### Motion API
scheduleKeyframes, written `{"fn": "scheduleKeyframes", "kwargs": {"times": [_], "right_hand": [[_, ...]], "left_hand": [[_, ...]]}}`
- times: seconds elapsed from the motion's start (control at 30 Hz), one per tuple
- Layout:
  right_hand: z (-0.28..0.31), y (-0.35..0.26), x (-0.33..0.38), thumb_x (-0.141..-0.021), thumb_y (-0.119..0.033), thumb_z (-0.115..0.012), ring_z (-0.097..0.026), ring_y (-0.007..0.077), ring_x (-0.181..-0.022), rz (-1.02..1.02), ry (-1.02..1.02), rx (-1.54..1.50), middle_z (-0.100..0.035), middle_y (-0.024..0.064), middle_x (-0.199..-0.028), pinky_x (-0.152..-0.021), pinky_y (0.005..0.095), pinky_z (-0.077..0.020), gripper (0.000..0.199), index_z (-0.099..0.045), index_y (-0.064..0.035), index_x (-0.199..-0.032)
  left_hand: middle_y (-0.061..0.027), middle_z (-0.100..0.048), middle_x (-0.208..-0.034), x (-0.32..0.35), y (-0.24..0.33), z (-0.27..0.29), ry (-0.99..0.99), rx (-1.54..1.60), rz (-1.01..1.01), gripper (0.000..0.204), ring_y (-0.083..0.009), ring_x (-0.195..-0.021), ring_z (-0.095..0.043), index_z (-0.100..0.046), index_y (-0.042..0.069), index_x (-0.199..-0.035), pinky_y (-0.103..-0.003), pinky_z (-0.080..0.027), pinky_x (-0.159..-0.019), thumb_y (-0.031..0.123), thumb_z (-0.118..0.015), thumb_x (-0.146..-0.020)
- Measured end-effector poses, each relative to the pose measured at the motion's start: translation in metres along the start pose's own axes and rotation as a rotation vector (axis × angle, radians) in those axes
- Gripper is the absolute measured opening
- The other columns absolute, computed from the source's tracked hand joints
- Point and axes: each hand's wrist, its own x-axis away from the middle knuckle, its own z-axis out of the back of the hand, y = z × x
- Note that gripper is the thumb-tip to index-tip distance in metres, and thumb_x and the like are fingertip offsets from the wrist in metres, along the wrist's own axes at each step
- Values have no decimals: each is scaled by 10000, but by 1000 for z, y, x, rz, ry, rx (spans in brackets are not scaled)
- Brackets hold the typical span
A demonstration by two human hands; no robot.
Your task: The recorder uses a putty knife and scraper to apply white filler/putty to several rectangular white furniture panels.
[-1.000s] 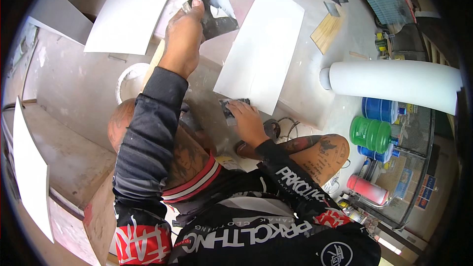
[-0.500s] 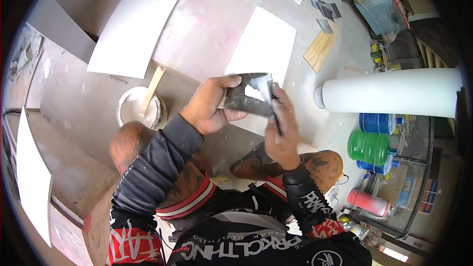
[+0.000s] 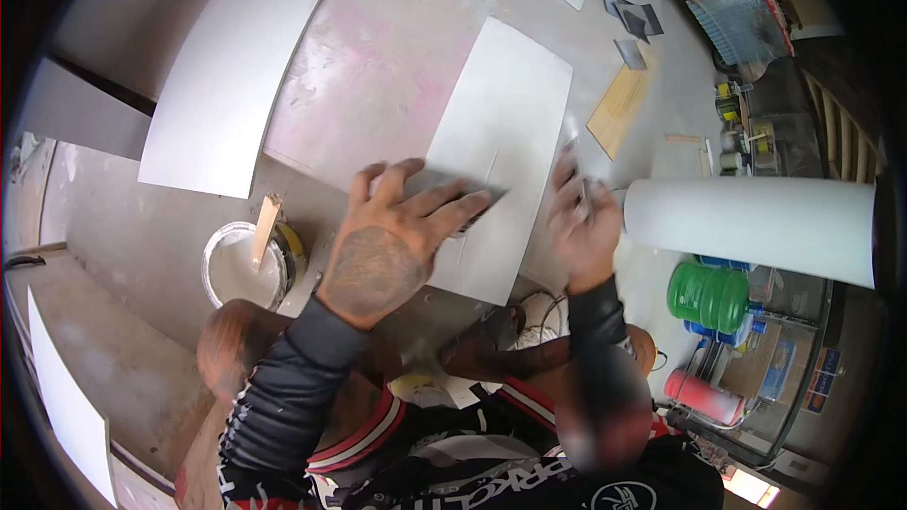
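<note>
A white rectangular panel point(image 3: 518, 85) lies in front of me. My left hand point(image 3: 378, 250), back up and fingers apart, presses a thin dark putty spreader point(image 3: 428, 182) onto its lower left part. A narrow raised streak point(image 3: 492, 165) crosses the panel by the spreader's tip and continues below it. To the right of the panel, my right hand point(image 3: 588, 231) is lifted and smeared by motion. Its fingers are closed around a second thin spreader point(image 3: 571, 136), seen nearly edge-on.
An open bucket of white putty point(image 3: 236, 269) with a wooden stick point(image 3: 265, 231) stands at left. Beyond the panel lie a wooden board point(image 3: 619, 113) and dark flat pieces point(image 3: 635, 17). A large white roll point(image 3: 751, 227) and a green water jug point(image 3: 709, 297) are at right.
The spreaders, held together before with white putty on one, are now apart. My left hand has lowered its spreader onto the panel; my right hand has moved off to the right.
</note>
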Motion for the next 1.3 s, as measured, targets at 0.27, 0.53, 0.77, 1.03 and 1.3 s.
{"fn": "scheduleKeyframes", "kwargs": {"times": [0.27,0.53,0.77,1.03,1.3], "right_hand": [[48,-218,-203,-854,-104,-499,-651,361,-989,538,476,2556,-673,229,-1059,-878,425,-511,411,-597,-45,-1249],[111,-241,-254,-837,-61,-502,-615,380,-1055,642,320,2955,-640,206,-1150,-952,428,-476,441,-591,-84,-1268],[94,-222,-246,-825,-57,-522,-589,369,-1117,576,515,2859,-621,192,-1212,-977,418,-464,444,-600,-90,-1261],[81,-233,-295,-800,-158,-484,-605,402,-1082,320,795,2804,-646,231,-1135,-957,443,-472,469,-622,-117,-1245],[71,-224,-268,-761,-112,-494,-631,364,-1055,165,545,2839,-666,202,-1115,-929,399,-483,477,-639,-133,-1214]], "left_hand": [[-46,-674,-1168,-3,-18,-1,-199,20,268,510,-265,-1051,-601,-601,170,-1278,-432,-413,-952,44,-632,-785],[-66,-669,-1181,-14,-32,-8,-212,193,325,530,-283,-1043,-605,-587,146,-1299,-411,-448,-921,39,-645,-783],[-69,-663,-1191,-17,-30,-1,-224,230,360,538,-279,-1055,-601,-592,132,-1289,-410,-448,-924,15,-648,-767],[-73,-661,-1189,-22,-30,1,-209,265,341,533,-273,-1054,-602,-594,111,-1281,-403,-453,-915,9,-656,-761],[-112,-676,-1110,-23,-32,13,-133,302,362,422,-293,-1022,-617,-611,80,-1246,-418,-452,-904,27,-616,-828]]}}
